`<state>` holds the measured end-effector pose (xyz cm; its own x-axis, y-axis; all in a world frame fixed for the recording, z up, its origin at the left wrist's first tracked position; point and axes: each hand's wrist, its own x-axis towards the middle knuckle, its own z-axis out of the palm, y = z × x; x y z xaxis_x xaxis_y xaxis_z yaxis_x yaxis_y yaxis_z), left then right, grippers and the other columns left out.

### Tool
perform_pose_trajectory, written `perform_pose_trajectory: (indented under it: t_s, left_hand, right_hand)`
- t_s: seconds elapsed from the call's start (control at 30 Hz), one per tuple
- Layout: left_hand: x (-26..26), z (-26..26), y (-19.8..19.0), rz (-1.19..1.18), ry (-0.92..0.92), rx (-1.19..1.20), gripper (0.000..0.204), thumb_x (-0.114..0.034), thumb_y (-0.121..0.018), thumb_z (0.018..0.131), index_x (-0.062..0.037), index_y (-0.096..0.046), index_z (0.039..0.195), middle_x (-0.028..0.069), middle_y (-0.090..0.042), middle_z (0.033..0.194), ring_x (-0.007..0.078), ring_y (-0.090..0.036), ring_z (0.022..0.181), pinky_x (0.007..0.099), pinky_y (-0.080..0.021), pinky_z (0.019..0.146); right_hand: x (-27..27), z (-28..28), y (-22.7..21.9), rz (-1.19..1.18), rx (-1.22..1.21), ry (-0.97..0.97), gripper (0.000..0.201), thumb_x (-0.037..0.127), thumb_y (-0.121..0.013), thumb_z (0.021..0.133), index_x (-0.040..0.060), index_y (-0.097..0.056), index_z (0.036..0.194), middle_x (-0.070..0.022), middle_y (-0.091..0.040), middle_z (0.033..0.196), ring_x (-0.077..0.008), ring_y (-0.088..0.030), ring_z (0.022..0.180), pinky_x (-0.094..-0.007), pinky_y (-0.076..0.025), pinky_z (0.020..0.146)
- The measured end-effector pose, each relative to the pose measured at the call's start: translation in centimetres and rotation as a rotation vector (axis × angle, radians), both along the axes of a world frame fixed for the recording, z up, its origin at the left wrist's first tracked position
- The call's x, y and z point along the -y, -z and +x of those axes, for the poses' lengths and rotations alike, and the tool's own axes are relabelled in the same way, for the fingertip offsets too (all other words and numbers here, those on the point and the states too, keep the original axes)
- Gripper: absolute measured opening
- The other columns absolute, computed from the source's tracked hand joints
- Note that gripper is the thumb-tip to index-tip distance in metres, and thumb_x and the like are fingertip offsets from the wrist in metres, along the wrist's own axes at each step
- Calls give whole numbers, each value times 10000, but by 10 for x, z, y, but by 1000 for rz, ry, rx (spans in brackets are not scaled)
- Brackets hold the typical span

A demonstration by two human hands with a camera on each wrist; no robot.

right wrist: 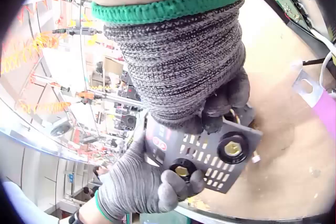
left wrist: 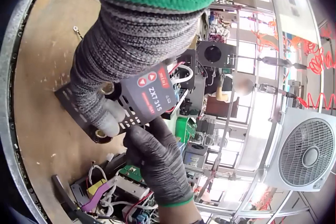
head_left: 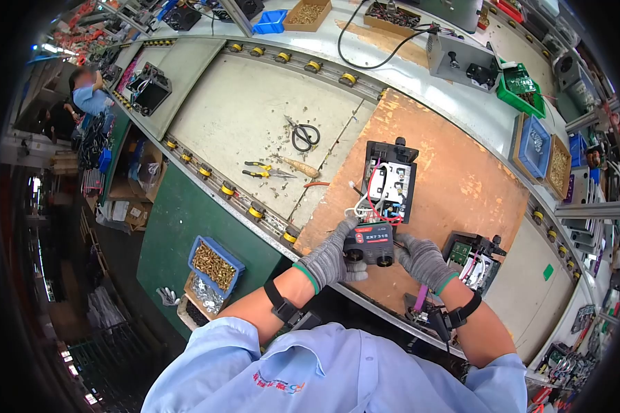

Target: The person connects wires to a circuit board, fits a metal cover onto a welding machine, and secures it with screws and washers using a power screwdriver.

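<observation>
A dark front panel (head_left: 369, 242) marked ZX7315, with two round brass-centred sockets, is held by both gloved hands near the table's front edge. My left hand (head_left: 332, 259) grips its left side, fingers over a socket (right wrist: 182, 171). At the panel's other side is my right hand (head_left: 423, 259); in the right wrist view its fingers curl over the slotted edge. Wires run from behind the panel to an open black chassis (head_left: 391, 180) with white and red leads just beyond it. Part of the panel's back is hidden.
Another opened unit (head_left: 472, 261) lies at the right. Black-handled scissors (head_left: 303, 134) and yellow-handled pliers (head_left: 267, 170) lie on the left board among scraps. A blue bin of brass parts (head_left: 217, 265) stands at lower left; a green bin (head_left: 520, 89) stands at upper right.
</observation>
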<state>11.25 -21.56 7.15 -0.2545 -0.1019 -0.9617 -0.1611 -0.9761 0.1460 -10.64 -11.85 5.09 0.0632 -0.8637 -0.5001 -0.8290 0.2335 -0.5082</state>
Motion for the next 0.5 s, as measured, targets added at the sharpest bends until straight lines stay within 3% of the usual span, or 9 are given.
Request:
perform_pose_trajectory:
  t_s: [0.1,0.13,0.17,0.23,0.27,0.37,0.4,0.43,0.5]
  left_hand:
    - [-13,3,1,-26,64,-95,878,-871,-499,833,-131,-637,1286,162,-628,1088,319,-648,882,542,-588,778]
    - [-16,8,11,-11,155,-101,945,-887,-496,825,-111,-600,1354,179,-637,1151,293,-647,893,472,-580,791]
    - [-13,13,28,-14,154,-101,945,-887,-496,825,-111,-600,1354,179,-637,1151,293,-647,893,472,-580,791]
    - [-8,26,56,-481,579,-98,934,-853,-518,849,-88,-580,1380,153,-664,1175,217,-644,856,367,-559,762]
    - [3,25,36,-521,591,-53,856,-791,-502,911,-72,-581,1368,99,-696,1162,146,-641,851,308,-530,737]
    - [24,20,43,-474,450,-222,743,-683,-551,945,-95,-572,1398,88,-701,1145,165,-637,943,343,-545,805]
    - [18,12,47,-517,293,-139,605,-478,-627,984,-89,-523,1436,51,-720,1085,125,-671,898,306,-570,731]
    - [18,7,48,-514,290,-143,605,-478,-627,984,-89,-523,1436,51,-720,1085,125,-671,898,306,-570,731]
    - [21,1,52,-493,272,-87,578,-322,-687,969,-93,-476,1457,67,-720,1082,145,-711,850,290,-594,651]
  right_hand:
    - [6,2,-31,22,237,121,397,259,-676,937,60,-646,1278,-219,-728,950,-373,-722,916,-447,-562,838]
    - [8,-1,-41,103,283,179,405,263,-696,931,61,-650,1280,-215,-727,941,-364,-723,914,-432,-564,836]
    - [10,-4,-45,185,326,238,414,267,-716,926,63,-654,1281,-211,-726,931,-354,-724,912,-418,-566,834]
    - [7,-11,-22,116,314,216,389,277,-721,927,63,-672,1248,-207,-727,938,-356,-719,910,-417,-564,834]
    - [5,-14,-14,49,301,199,366,287,-727,928,63,-690,1214,-204,-728,945,-357,-715,909,-417,-562,834]
    - [11,-19,-9,48,238,71,372,399,-712,918,130,-738,1174,-154,-749,985,-332,-717,937,-429,-552,851]
    - [13,-20,-10,51,234,71,372,399,-712,918,130,-738,1174,-154,-749,985,-332,-717,937,-429,-552,851]
    - [15,-21,-12,41,190,23,366,405,-707,921,140,-740,1172,-152,-748,978,-331,-714,940,-423,-548,855]
    - [19,-25,-14,38,144,-27,360,410,-702,925,150,-742,1170,-150,-747,970,-331,-712,943,-417,-545,859]
